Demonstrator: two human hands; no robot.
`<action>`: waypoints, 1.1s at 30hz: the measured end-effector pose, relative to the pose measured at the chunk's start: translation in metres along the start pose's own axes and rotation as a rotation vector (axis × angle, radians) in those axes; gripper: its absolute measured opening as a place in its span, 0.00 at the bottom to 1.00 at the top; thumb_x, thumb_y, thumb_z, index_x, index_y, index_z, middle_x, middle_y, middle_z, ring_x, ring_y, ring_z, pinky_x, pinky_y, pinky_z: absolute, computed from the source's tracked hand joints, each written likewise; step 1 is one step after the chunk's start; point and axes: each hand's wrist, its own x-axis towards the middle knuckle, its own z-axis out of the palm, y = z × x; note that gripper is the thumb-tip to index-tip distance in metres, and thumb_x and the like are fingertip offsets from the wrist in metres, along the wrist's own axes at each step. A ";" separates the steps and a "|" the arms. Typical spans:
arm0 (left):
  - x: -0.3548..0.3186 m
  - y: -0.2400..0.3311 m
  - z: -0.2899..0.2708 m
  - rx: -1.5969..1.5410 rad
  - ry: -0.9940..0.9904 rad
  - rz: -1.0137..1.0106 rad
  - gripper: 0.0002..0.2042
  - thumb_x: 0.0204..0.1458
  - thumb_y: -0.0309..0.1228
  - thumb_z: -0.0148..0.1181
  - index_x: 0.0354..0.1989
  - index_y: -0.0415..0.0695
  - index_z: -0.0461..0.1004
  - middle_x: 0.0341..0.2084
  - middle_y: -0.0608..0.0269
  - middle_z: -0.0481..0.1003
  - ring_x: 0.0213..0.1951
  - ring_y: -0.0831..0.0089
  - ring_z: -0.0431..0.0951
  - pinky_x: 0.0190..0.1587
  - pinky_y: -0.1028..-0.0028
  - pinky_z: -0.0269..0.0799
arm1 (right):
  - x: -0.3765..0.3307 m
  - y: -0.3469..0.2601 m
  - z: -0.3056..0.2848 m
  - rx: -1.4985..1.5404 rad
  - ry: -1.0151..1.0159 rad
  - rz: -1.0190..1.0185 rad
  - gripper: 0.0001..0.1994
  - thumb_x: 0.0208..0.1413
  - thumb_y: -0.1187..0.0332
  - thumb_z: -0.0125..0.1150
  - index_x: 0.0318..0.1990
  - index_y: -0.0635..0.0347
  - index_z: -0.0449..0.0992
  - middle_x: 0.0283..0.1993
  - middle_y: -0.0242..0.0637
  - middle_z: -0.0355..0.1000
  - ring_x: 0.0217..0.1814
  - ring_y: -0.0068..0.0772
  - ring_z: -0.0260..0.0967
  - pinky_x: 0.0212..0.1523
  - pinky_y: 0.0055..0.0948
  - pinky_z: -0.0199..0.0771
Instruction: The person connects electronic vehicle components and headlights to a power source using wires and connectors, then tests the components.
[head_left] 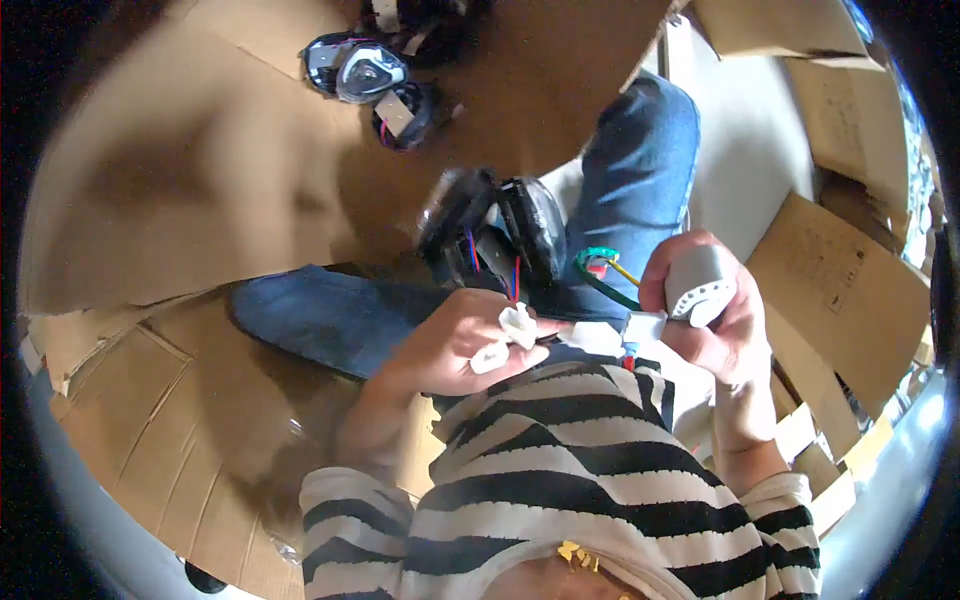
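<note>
As I judge it from afar, the right hand (738,335), fingers curled round the grey housing (700,268) at the right, should hold steady while the left hand (462,328) keeps the green lead (607,291) slack. Its fingers, nearly closed, carry small white pieces (518,325). I can't tell how the white block (643,326) near the right thumb joins the housing.

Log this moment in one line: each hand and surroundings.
left hand: holding white pieces; right hand: gripping grey rounded housing; near right hand: green wired part; further out: dark rounded units
</note>
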 end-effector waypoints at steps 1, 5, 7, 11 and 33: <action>0.000 0.000 0.001 -0.058 -0.036 0.027 0.07 0.37 0.22 0.57 0.28 0.39 0.72 0.17 0.60 0.69 0.17 0.66 0.67 0.19 0.72 0.60 | -0.001 -0.002 -0.001 0.000 -0.018 0.009 0.19 0.25 0.73 0.55 0.32 0.66 0.64 0.24 0.36 0.64 0.24 0.23 0.60 0.26 0.18 0.58; 0.000 0.002 -0.004 -0.130 -0.314 -0.028 0.08 0.38 0.23 0.57 0.29 0.38 0.72 0.18 0.60 0.70 0.17 0.66 0.68 0.19 0.73 0.60 | -0.006 -0.002 -0.005 0.069 -0.106 0.020 0.19 0.23 0.74 0.55 0.31 0.66 0.64 0.23 0.36 0.64 0.24 0.23 0.60 0.26 0.18 0.58; -0.001 0.004 -0.005 -0.129 -0.341 -0.020 0.08 0.39 0.24 0.57 0.29 0.38 0.72 0.17 0.60 0.70 0.17 0.67 0.68 0.18 0.73 0.60 | -0.012 0.001 -0.006 0.118 -0.161 0.008 0.20 0.22 0.74 0.56 0.31 0.67 0.64 0.24 0.37 0.64 0.24 0.24 0.60 0.26 0.18 0.58; -0.003 0.009 -0.005 -0.121 -0.333 -0.041 0.08 0.39 0.24 0.57 0.30 0.38 0.71 0.16 0.60 0.70 0.17 0.66 0.68 0.19 0.72 0.60 | -0.018 0.011 -0.007 0.045 -0.311 -0.177 0.18 0.26 0.76 0.56 0.32 0.65 0.64 0.27 0.37 0.65 0.27 0.26 0.62 0.29 0.22 0.62; -0.008 0.031 0.007 0.061 -0.426 -0.179 0.05 0.41 0.22 0.53 0.28 0.39 0.67 0.23 0.60 0.70 0.23 0.61 0.70 0.24 0.72 0.64 | -0.052 0.038 -0.014 -0.261 -0.189 -0.269 0.18 0.42 0.70 0.46 0.43 0.68 0.57 0.29 0.41 0.65 0.31 0.31 0.63 0.32 0.25 0.62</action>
